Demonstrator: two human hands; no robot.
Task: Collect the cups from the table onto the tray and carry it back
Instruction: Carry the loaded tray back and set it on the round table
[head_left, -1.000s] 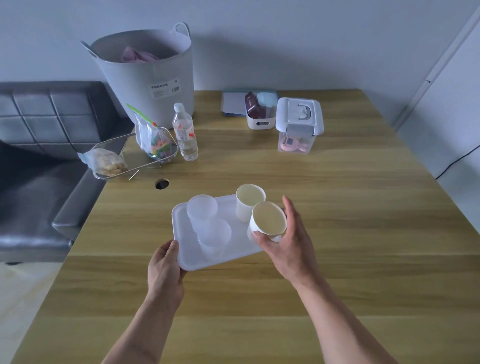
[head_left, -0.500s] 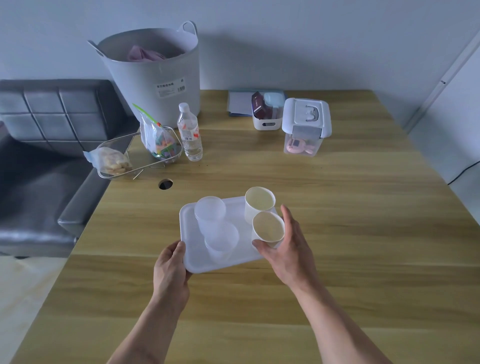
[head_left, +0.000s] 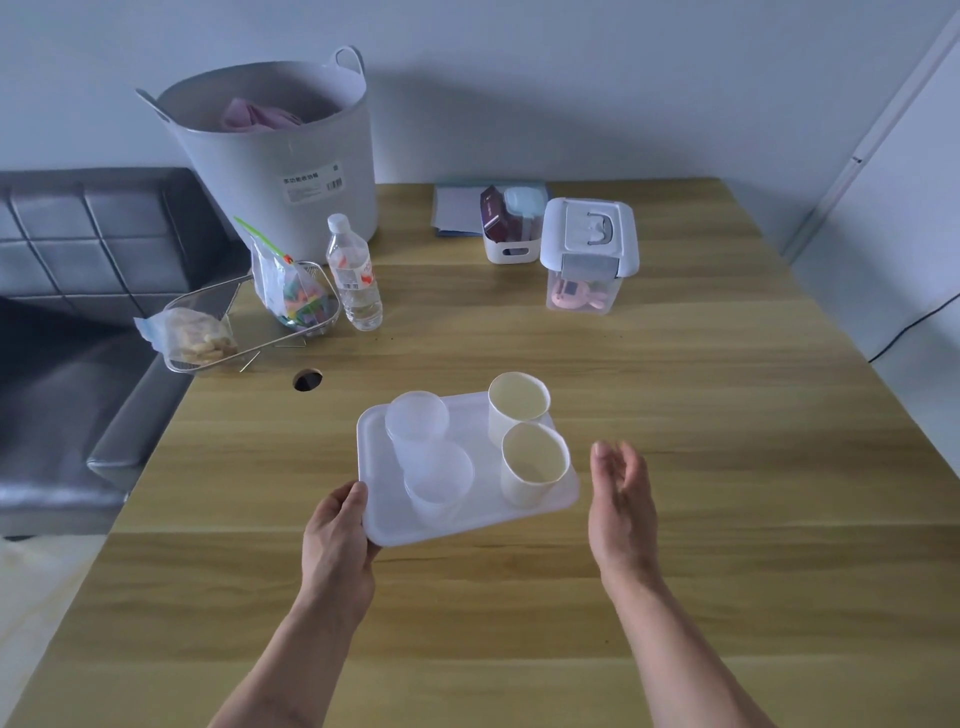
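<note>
The print on the white label (head_left: 311, 182) of the tall grey plastic tub (head_left: 275, 156) is too small to read. The left hand's (head_left: 337, 545) fingers are hidden beneath the translucent white plastic tray (head_left: 384, 519). Both forearms and the light wooden worktop (head_left: 675, 415) are cut off by the lower edge.

The right hand (head_left: 621, 501) has let go of the paper cup (head_left: 534, 464) and drawn back, open, just beside the tray (head_left: 470, 431). That cup now stands at the tray's right edge.

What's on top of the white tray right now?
On the tray stand four cups: two clear plastic cups on its left side and two paper cups on its right. All look empty. The left hand covers the tray's near-left corner.
</note>
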